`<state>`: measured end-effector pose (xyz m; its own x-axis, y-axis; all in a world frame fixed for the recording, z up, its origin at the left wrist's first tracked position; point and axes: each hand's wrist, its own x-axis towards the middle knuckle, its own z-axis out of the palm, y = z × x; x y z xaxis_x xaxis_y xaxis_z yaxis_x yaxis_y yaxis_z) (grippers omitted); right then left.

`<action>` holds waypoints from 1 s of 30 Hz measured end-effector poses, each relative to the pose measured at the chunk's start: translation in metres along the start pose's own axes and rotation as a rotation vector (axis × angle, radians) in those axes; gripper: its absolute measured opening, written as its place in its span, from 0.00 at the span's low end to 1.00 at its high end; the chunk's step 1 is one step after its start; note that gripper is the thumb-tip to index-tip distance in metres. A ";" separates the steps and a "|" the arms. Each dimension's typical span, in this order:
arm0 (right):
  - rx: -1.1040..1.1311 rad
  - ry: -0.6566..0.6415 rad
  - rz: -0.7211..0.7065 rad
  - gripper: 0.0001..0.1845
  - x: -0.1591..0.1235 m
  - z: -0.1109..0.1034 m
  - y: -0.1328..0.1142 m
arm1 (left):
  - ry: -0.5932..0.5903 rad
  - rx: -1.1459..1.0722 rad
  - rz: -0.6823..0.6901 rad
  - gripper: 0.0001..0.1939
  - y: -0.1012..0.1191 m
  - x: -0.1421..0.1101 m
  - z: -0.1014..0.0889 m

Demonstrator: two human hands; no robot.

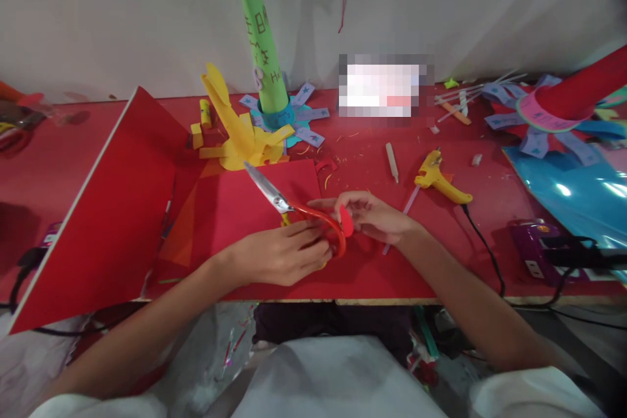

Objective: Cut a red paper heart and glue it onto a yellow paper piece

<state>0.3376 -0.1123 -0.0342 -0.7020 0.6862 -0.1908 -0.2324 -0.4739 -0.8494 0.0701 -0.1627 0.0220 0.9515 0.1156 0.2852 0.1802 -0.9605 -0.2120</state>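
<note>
My left hand is closed around the handle side of a pair of scissors. Their silver blades point away to the upper left, and one orange handle loop curves over toward my right hand. My right hand has its fingers bent around a small rounded red paper piece, right beside that loop. Part of the scissors' handle is hidden by my left fingers. Below both hands and the blades lies a red sheet on the red table.
A red board stands tilted at left. Behind are a yellow paper shape and a green paper tube. A yellow glue gun with a cord, a pencil-like stick and a purple box lie right.
</note>
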 end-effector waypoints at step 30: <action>-0.217 0.371 -0.214 0.24 -0.002 -0.017 -0.002 | -0.417 0.014 -1.323 0.31 -0.082 -0.091 0.018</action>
<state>0.3510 -0.1037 -0.0406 -0.3567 0.9252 -0.1297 -0.1718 -0.2015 -0.9643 -0.0267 -0.0896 -0.0035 0.0764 0.9969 -0.0170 0.9969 -0.0767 -0.0160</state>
